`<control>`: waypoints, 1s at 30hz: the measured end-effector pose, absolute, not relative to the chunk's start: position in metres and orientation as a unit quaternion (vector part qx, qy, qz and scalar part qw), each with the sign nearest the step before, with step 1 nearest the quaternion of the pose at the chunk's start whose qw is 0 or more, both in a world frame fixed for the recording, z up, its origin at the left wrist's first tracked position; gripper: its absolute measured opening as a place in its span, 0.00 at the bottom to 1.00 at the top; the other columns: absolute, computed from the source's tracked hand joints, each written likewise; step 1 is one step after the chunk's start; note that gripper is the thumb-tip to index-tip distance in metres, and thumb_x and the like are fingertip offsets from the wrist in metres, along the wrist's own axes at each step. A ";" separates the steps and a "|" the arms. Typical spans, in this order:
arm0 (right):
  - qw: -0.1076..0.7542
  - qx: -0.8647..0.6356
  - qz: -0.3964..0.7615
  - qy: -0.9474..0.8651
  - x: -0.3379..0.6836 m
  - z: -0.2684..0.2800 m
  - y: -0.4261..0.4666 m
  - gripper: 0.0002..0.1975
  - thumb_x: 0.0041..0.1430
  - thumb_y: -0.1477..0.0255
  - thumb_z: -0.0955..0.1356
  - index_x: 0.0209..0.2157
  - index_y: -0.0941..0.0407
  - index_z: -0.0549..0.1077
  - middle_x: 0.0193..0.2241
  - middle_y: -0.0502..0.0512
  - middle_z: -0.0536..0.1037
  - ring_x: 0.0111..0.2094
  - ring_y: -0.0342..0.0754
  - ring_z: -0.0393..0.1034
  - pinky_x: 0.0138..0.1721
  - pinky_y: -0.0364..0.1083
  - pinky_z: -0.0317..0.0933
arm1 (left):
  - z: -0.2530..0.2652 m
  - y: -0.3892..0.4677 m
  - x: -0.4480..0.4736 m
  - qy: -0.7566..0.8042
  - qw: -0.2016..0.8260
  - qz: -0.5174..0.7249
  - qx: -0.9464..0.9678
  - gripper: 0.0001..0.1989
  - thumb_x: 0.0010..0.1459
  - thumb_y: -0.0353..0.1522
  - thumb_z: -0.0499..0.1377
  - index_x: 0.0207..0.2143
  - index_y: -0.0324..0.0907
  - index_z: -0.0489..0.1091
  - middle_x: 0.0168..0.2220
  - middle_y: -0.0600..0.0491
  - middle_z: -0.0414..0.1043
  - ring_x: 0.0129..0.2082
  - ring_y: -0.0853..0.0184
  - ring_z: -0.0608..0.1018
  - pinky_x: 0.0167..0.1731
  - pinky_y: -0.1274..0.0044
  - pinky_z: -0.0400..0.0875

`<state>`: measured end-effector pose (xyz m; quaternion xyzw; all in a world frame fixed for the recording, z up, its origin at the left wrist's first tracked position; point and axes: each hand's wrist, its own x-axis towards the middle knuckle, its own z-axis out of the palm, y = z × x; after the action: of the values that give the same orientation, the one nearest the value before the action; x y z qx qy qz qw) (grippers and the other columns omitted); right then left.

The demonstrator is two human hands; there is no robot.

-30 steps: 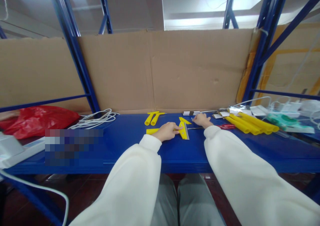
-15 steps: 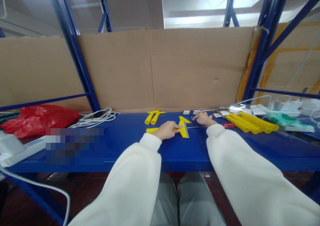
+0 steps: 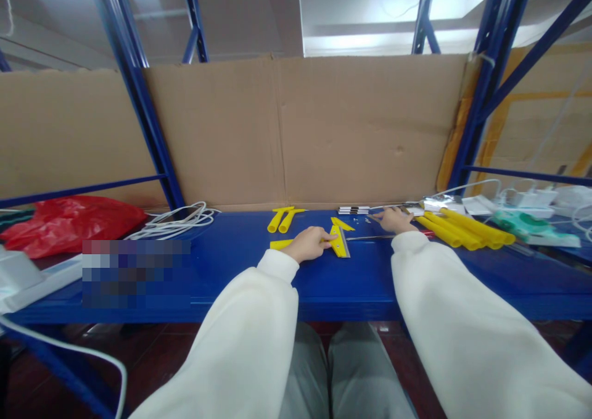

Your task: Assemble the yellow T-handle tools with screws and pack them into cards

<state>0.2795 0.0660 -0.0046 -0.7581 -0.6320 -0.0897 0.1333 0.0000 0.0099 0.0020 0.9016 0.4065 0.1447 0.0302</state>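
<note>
Over a glossy blue counter (image 3: pixel 231 277), the left hand (image 3: pixel 309 244) holds a yellow plastic scraper (image 3: pixel 339 245), round handle running left to right, flat metal-edged head rightward. Tiny bits (image 3: pixel 368 220) lie just left of the nearer right hand (image 3: pixel 395 219); whether its fingertips pinch anything, I cannot tell.

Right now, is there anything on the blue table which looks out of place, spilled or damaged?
Nothing looks spilled or damaged. Slightly untidy: a few tiny bits lie scattered on the table near the right hand, too small to identify, while the yellow handles beside it lie in a row.
</note>
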 end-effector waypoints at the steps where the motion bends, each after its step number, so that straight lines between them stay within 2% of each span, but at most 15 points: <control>1: 0.122 -0.764 -0.071 -0.630 0.278 -0.005 0.063 0.19 0.65 0.65 0.60 0.51 0.37 0.76 0.64 0.50 0.65 0.66 0.67 0.50 0.58 0.77 0.46 | 0.002 0.010 0.000 0.406 0.030 0.147 0.901 0.19 0.63 0.33 0.57 0.55 0.43 0.74 0.47 0.46 0.77 0.44 0.59 0.78 0.45 0.76 0.69; 4: 0.097 -0.767 -0.038 -0.633 0.271 -0.002 0.056 0.22 0.65 0.71 0.59 0.52 0.35 0.75 0.67 0.47 0.60 0.68 0.66 0.44 0.58 0.79 0.41 | 0.001 0.011 0.000 0.404 0.027 0.149 0.902 0.19 0.63 0.33 0.57 0.55 0.42 0.75 0.46 0.45 0.77 0.45 0.59 0.78 0.45 0.75 0.69; 10: 0.094 -0.759 -0.040 -0.643 0.265 0.001 0.052 0.25 0.64 0.75 0.59 0.53 0.36 0.75 0.67 0.47 0.60 0.69 0.67 0.42 0.57 0.81 0.40 | -0.001 0.014 -0.001 0.398 0.030 0.151 0.904 0.19 0.63 0.33 0.56 0.55 0.42 0.75 0.46 0.45 0.77 0.43 0.60 0.78 0.45 0.76 0.69; 14: 0.086 -0.751 -0.034 -0.654 0.262 0.004 0.051 0.24 0.62 0.76 0.60 0.51 0.41 0.77 0.65 0.49 0.64 0.68 0.66 0.44 0.59 0.80 0.36 | -0.004 0.016 -0.002 0.391 0.039 0.165 0.905 0.19 0.63 0.34 0.57 0.54 0.41 0.75 0.45 0.45 0.77 0.43 0.60 0.77 0.45 0.75 0.69; 18: 0.081 -0.748 -0.028 -0.658 0.257 0.009 0.050 0.21 0.61 0.77 0.61 0.49 0.46 0.79 0.60 0.53 0.70 0.66 0.63 0.50 0.61 0.76 0.35 | -0.004 0.017 -0.002 0.387 0.042 0.171 0.905 0.19 0.63 0.35 0.57 0.54 0.41 0.75 0.45 0.45 0.77 0.42 0.60 0.77 0.45 0.75 0.69; 22: 0.078 -0.744 -0.031 -0.662 0.253 0.011 0.050 0.21 0.61 0.78 0.61 0.49 0.51 0.78 0.58 0.58 0.71 0.64 0.61 0.53 0.62 0.73 0.38 | -0.003 0.015 -0.002 0.390 0.035 0.166 0.905 0.19 0.63 0.34 0.56 0.54 0.41 0.75 0.45 0.45 0.78 0.42 0.61 0.78 0.45 0.75 0.69; 30: 0.054 -0.750 -0.052 -0.657 0.251 0.006 0.056 0.20 0.62 0.77 0.59 0.52 0.58 0.74 0.57 0.69 0.70 0.62 0.62 0.57 0.59 0.67 0.50 | 0.000 0.010 0.000 0.402 0.056 0.185 0.895 0.18 0.62 0.33 0.58 0.53 0.41 0.76 0.47 0.46 0.79 0.45 0.59 0.79 0.48 0.75 0.70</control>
<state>0.2511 0.0560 0.0056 -0.7498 -0.6574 -0.0515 0.0544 0.0002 0.0103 0.0004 0.8951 0.4018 0.1848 0.0563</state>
